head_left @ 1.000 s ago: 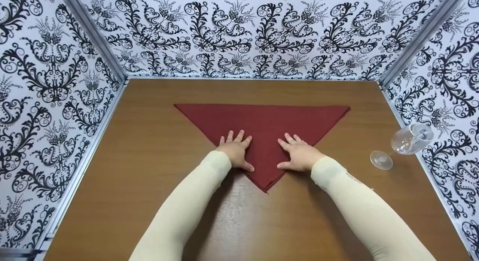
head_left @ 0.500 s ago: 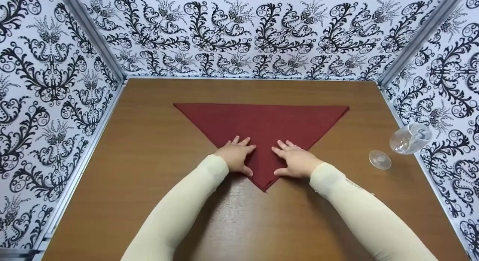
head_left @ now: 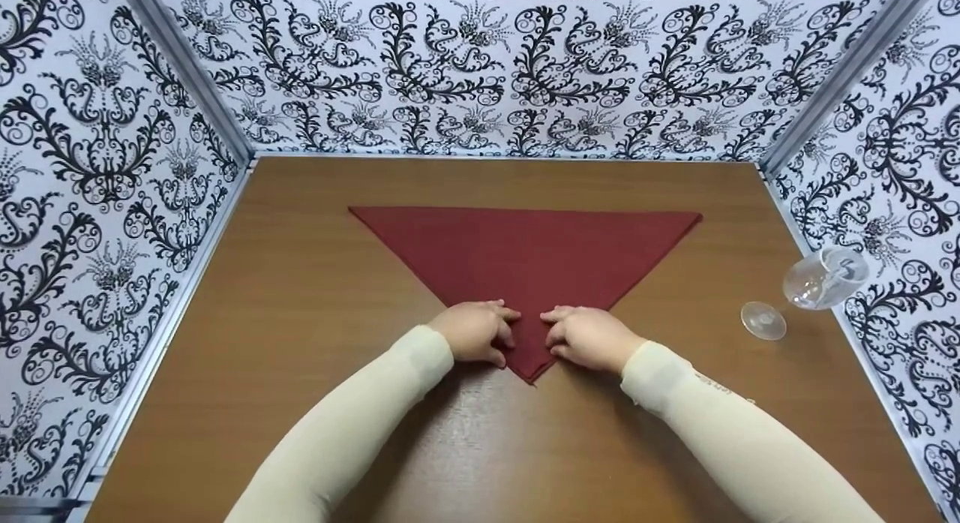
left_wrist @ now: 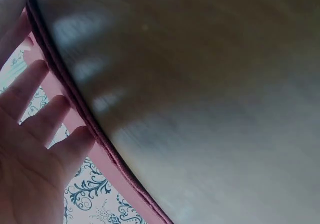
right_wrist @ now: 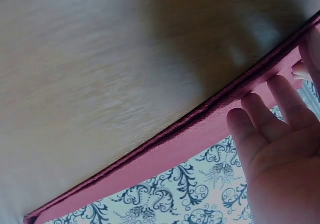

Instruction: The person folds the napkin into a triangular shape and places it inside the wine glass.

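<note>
A dark red cloth napkin [head_left: 517, 260], folded into a triangle, lies flat on the wooden table with one corner pointing at the person. My left hand [head_left: 472, 332] rests on its left slanting edge close to that corner, fingers bent and tips on the fabric. Mirroring it, the right hand [head_left: 592, 337] touches the right slanting edge. In the left wrist view several fingertips meet the cloth just inside its layered edge [left_wrist: 107, 146]. The right wrist view has the other hand's fingertips on the cloth beside its doubled edge [right_wrist: 195, 112]. Neither hand visibly pinches the fabric.
A clear stemmed glass [head_left: 825, 279] is at the table's right side, its round foot [head_left: 763, 320] nearer the napkin. Patterned black and white walls [head_left: 465, 73] with metal posts border the wooden table [head_left: 300, 253] at the back and sides.
Both hands have slid toward the person along the napkin, nearer its front corner. Their spread fingers have drawn together and bent. The napkin and glass stay in place.
</note>
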The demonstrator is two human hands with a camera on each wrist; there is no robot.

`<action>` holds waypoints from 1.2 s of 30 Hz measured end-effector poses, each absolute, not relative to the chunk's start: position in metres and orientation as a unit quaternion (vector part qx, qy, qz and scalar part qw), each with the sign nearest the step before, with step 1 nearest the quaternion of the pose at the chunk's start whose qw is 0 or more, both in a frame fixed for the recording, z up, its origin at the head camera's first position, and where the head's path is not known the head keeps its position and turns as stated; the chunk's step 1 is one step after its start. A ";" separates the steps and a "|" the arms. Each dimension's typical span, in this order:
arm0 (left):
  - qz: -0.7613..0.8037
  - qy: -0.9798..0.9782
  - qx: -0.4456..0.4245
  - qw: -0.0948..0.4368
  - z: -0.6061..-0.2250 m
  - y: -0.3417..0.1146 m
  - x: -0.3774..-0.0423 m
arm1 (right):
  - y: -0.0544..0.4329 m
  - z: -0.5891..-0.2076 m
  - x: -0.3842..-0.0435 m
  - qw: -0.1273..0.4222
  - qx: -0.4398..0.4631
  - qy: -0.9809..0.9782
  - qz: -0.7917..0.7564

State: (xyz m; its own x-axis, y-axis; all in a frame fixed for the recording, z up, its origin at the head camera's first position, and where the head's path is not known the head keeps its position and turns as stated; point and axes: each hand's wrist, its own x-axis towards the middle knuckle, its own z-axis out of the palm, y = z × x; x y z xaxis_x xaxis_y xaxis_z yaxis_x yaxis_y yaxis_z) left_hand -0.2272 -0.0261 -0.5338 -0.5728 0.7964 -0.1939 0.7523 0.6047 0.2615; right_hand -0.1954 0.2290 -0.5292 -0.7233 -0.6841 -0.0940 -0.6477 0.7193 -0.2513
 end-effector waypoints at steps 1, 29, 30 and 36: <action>0.077 0.883 0.438 0.147 -0.534 -0.026 -0.227 | 0.229 -0.529 -0.194 0.094 -0.361 0.923 -0.099; 0.093 0.890 0.422 0.142 -0.538 -0.026 -0.224 | 0.230 -0.539 -0.185 0.004 -0.387 0.917 -0.095; 0.091 0.891 0.422 0.141 -0.538 -0.026 -0.224 | 0.231 -0.540 -0.185 0.003 -0.386 0.917 -0.099; 0.080 0.892 0.426 0.128 -0.538 -0.026 -0.224 | 0.232 -0.541 -0.186 0.012 -0.375 0.921 -0.107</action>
